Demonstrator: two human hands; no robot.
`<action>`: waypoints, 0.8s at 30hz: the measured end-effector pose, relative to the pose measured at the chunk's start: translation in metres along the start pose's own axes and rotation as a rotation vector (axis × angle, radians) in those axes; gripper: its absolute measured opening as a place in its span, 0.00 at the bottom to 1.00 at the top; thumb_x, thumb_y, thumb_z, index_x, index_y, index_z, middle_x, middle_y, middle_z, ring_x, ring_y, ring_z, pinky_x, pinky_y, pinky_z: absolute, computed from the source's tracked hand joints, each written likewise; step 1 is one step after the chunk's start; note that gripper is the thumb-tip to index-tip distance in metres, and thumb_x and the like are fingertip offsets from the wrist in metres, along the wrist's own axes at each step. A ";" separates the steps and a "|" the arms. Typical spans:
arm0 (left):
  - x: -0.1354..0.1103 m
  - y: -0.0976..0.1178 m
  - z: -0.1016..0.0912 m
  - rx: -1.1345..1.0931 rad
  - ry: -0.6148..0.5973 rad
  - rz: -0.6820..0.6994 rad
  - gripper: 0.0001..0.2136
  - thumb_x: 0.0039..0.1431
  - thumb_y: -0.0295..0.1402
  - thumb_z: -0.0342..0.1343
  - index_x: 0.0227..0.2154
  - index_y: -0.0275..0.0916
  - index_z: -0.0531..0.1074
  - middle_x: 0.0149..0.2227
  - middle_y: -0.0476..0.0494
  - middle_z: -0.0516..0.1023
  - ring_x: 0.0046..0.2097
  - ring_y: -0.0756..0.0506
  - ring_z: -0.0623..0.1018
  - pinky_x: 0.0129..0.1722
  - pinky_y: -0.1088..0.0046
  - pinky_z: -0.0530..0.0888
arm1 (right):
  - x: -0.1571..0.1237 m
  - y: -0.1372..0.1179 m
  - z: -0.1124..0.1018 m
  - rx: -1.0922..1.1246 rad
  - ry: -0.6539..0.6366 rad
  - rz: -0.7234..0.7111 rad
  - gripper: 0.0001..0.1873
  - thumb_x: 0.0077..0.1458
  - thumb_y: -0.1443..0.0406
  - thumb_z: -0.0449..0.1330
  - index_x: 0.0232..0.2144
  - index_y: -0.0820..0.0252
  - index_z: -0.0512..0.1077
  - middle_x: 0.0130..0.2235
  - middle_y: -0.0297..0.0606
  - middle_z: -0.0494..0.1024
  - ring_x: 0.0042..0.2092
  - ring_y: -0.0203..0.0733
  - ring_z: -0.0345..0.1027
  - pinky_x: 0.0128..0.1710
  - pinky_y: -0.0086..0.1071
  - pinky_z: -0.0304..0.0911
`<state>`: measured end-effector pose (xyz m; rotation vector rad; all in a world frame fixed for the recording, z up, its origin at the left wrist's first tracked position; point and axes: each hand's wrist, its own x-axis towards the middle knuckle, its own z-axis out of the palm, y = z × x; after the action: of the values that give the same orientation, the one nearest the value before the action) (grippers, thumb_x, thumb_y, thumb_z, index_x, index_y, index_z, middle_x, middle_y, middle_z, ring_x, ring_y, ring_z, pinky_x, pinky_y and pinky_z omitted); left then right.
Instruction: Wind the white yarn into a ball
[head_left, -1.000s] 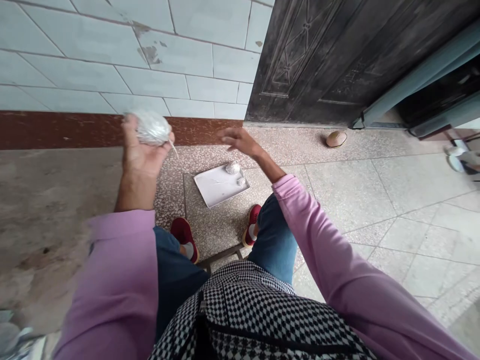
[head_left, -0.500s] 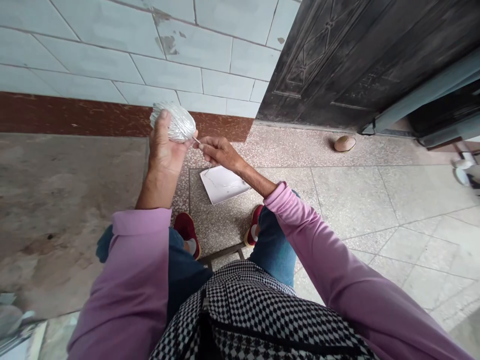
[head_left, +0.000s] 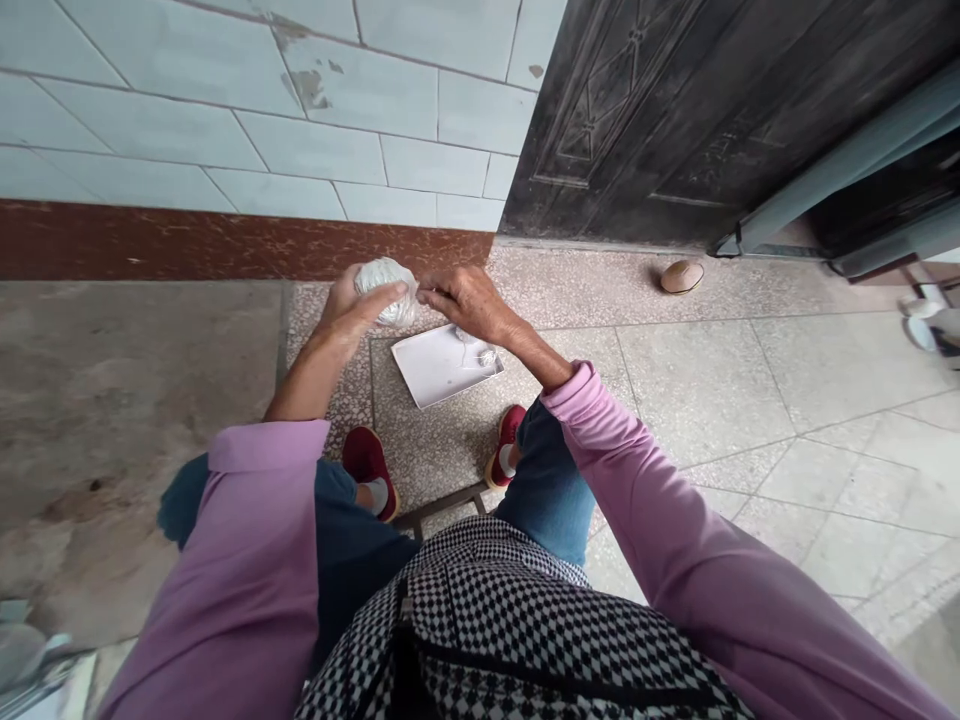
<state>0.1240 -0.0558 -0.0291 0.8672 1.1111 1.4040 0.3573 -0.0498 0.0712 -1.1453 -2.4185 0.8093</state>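
Note:
My left hand is wrapped round a ball of white yarn, its thumb lying across the near side. The ball has a shiny, partly see-through look at its right edge. My right hand is closed in a pinch just right of the ball, seemingly on a loose strand of the yarn; the pinched part is too small to see clearly. Below both hands, a shallow white box lid lies on the floor, with a small tangle of white yarn at its right side.
Red shoes stand on the speckled floor on either side of the lid's near edge. A tiled wall rises ahead, beside a dark carved door. A round tan object lies near the door. Various items sit at lower left.
The ball has moved right and down, and my left hand has turned so its thumb lies across it. My right hand has shifted slightly right, uncovering more of the yarn in the lid.

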 end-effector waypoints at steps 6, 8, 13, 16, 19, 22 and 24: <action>-0.017 0.003 0.007 0.173 -0.278 -0.191 0.34 0.48 0.66 0.85 0.45 0.45 0.88 0.43 0.32 0.88 0.49 0.25 0.91 0.45 0.48 0.95 | -0.008 0.006 -0.027 0.157 0.105 0.125 0.33 0.81 0.78 0.74 0.28 0.52 0.65 0.33 0.34 0.72 0.43 0.48 0.70 0.48 0.39 0.62; -0.019 0.003 0.007 0.141 -0.329 -0.210 0.33 0.47 0.66 0.85 0.42 0.45 0.88 0.42 0.31 0.88 0.48 0.23 0.91 0.44 0.47 0.95 | -0.010 0.004 -0.029 0.255 0.109 0.133 0.31 0.83 0.73 0.75 0.29 0.52 0.66 0.33 0.33 0.70 0.42 0.47 0.66 0.48 0.37 0.63; -0.017 0.002 0.008 0.071 -0.381 -0.229 0.33 0.43 0.61 0.87 0.45 0.45 0.89 0.47 0.26 0.89 0.60 0.13 0.91 0.55 0.35 0.96 | -0.011 -0.003 -0.026 0.366 0.098 0.147 0.30 0.86 0.62 0.80 0.31 0.52 0.70 0.33 0.33 0.71 0.43 0.47 0.63 0.47 0.37 0.64; -0.017 0.005 0.012 0.021 -0.365 -0.209 0.34 0.42 0.59 0.89 0.46 0.44 0.89 0.47 0.26 0.88 0.63 0.12 0.90 0.58 0.33 0.96 | -0.009 -0.001 -0.023 0.377 0.123 0.123 0.28 0.86 0.64 0.79 0.32 0.52 0.71 0.35 0.34 0.73 0.43 0.47 0.64 0.48 0.37 0.65; -0.021 0.015 0.018 0.005 -0.312 -0.154 0.34 0.45 0.61 0.89 0.46 0.44 0.88 0.46 0.31 0.88 0.59 0.19 0.91 0.54 0.43 0.96 | -0.001 0.009 -0.017 0.376 0.185 0.096 0.27 0.86 0.65 0.79 0.33 0.51 0.71 0.35 0.33 0.72 0.41 0.47 0.63 0.47 0.37 0.66; -0.028 0.025 0.023 0.043 -0.322 -0.124 0.35 0.48 0.62 0.91 0.47 0.43 0.88 0.47 0.33 0.90 0.57 0.24 0.92 0.52 0.51 0.94 | 0.008 0.021 -0.009 0.380 0.236 0.068 0.27 0.86 0.63 0.79 0.34 0.51 0.72 0.34 0.32 0.70 0.39 0.47 0.61 0.44 0.38 0.64; -0.034 0.029 0.025 0.058 -0.345 -0.106 0.37 0.48 0.60 0.92 0.50 0.40 0.88 0.48 0.33 0.91 0.55 0.26 0.92 0.53 0.54 0.93 | 0.011 0.028 -0.004 0.382 0.246 0.037 0.27 0.87 0.61 0.79 0.34 0.51 0.72 0.33 0.31 0.69 0.38 0.47 0.60 0.43 0.38 0.64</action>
<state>0.1432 -0.0842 0.0085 1.0326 0.9214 1.0899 0.3688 -0.0254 0.0574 -1.0686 -1.9437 1.0217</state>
